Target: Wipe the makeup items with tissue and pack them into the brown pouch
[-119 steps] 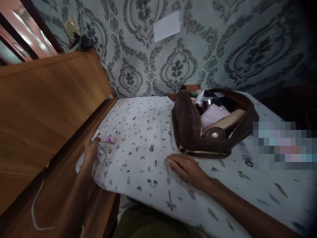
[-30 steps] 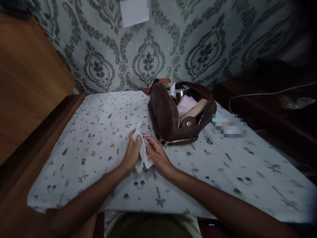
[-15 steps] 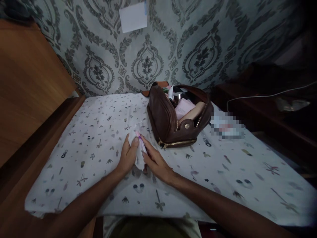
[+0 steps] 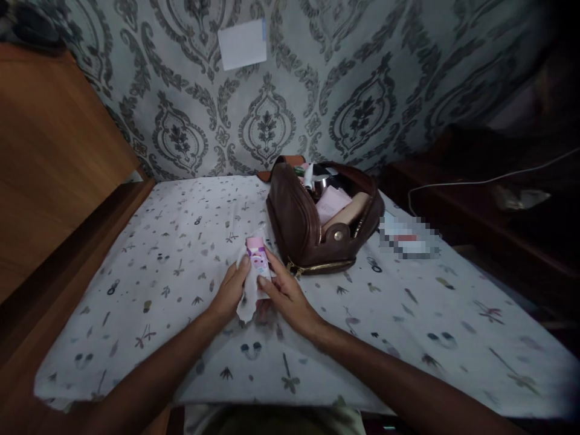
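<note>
Between my hands is a small white-and-purple container with a pink cap (image 4: 258,257), held upright; I cannot tell whether it is a tube or a bottle. My right hand (image 4: 289,296) grips it from the right, thumb across its lower front. A crumpled white tissue (image 4: 248,302) lies along its left side. My left hand (image 4: 230,285) is closed on that tissue, its thumb pressing the tissue against the container. Just beyond my right hand stands a dark brown leather bag (image 4: 294,211), unzipped, with several toiletries inside.
A white patterned cloth (image 4: 181,241) covers the table. Inside the bag are a pink packet (image 4: 333,204) and a beige item (image 4: 348,216). A blurred-out packet (image 4: 410,237) lies right of the bag. A wooden cabinet (image 4: 58,139) stands at left, and a white cable (image 4: 489,179) runs at right.
The tissue has moved off the container's front to its left side, so the printed front and pink cap now show. The bag and the other things are where they were.
</note>
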A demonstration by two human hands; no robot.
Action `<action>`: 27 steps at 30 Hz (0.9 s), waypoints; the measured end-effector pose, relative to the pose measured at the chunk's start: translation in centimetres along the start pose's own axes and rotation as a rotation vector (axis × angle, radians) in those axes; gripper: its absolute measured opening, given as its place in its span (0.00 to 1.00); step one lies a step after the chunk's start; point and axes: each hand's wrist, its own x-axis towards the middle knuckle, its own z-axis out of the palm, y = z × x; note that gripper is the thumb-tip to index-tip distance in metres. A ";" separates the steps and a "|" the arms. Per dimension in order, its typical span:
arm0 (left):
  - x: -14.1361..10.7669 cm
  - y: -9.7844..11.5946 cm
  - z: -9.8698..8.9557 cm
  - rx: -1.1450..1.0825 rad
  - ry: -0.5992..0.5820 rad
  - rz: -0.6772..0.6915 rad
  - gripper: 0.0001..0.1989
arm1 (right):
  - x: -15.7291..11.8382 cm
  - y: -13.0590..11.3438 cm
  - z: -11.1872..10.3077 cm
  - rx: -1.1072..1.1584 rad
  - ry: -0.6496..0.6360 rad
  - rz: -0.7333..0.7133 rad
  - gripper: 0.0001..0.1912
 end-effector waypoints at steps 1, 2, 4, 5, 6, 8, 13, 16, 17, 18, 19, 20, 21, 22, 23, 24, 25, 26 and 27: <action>-0.1 -0.1 0.0 -0.011 -0.066 -0.033 0.30 | 0.0 0.0 -0.1 -0.023 0.020 -0.007 0.45; -0.2 -0.2 0.0 -0.017 -0.125 -0.061 0.30 | -0.1 0.1 -0.2 -0.060 0.043 -0.019 0.44; -0.5 -0.2 -0.1 -0.025 -0.173 -0.085 0.30 | -0.3 0.1 -0.3 -0.149 0.069 -0.042 0.41; -0.6 -0.1 -0.2 -0.025 -0.166 -0.083 0.29 | -0.4 0.0 -0.4 -0.193 0.068 -0.049 0.40; -0.6 0.0 -0.3 -0.027 -0.145 -0.073 0.28 | -0.5 -0.2 -0.4 -0.234 0.060 -0.056 0.39; -0.7 0.4 -0.6 -0.016 -0.104 -0.033 0.26 | -0.7 -0.8 -0.5 -0.308 0.037 -0.071 0.39; -0.4 1.5 -1.4 0.098 -0.111 0.011 0.24 | -0.7 -3.0 -1.1 -0.427 0.108 -0.147 0.27; 0.0 1.4 -1.9 0.174 -0.132 -0.011 0.24 | -0.5 -3.6 -1.6 -0.379 0.163 -0.209 0.24; 0.1 1.2 -2.2 0.197 -0.138 -0.020 0.25 | -0.4 -3.7 -1.7 -0.347 0.162 -0.222 0.23; 0.3 1.0 -2.4 0.219 -0.139 -0.026 0.25 | -0.3 -3.7 -1.8 -0.312 0.157 -0.230 0.23; 0.5 0.7 -2.6 0.238 -0.132 -0.030 0.26 | -0.2 -3.7 -1.8 -0.273 0.149 -0.231 0.23; 0.7 0.4 -2.8 0.252 -0.113 -0.026 0.26 | -0.1 -3.6 -1.9 -0.227 0.141 -0.228 0.24; 0.8 0.2 -3.0 0.261 -0.078 -0.015 0.26 | 0.0 -3.6 -1.9 -0.172 0.134 -0.222 0.25; 0.9 -0.1 -3.1 0.265 -0.027 0.003 0.25 | 0.1 -3.6 -1.9 -0.111 0.128 -0.213 0.26; 0.9 -0.3 -3.2 0.263 0.031 0.023 0.25 | 0.2 -3.6 -1.9 -0.045 0.121 -0.195 0.26; 0.8 -0.5 -3.1 0.255 0.085 0.035 0.24 | 0.3 -3.7 -1.9 0.019 0.112 -0.169 0.27; 0.7 -0.6 -3.1 0.240 0.126 0.035 0.24 | 0.4 -3.8 -1.9 0.079 0.099 -0.136 0.27; 0.6 -0.6 -2.9 0.221 0.146 0.023 0.24 | 0.4 -3.9 -1.9 0.131 0.087 -0.104 0.27; 0.5 -0.6 -2.8 0.203 0.138 0.003 0.25 | 0.5 -4.1 -1.9 0.172 0.075 -0.081 0.28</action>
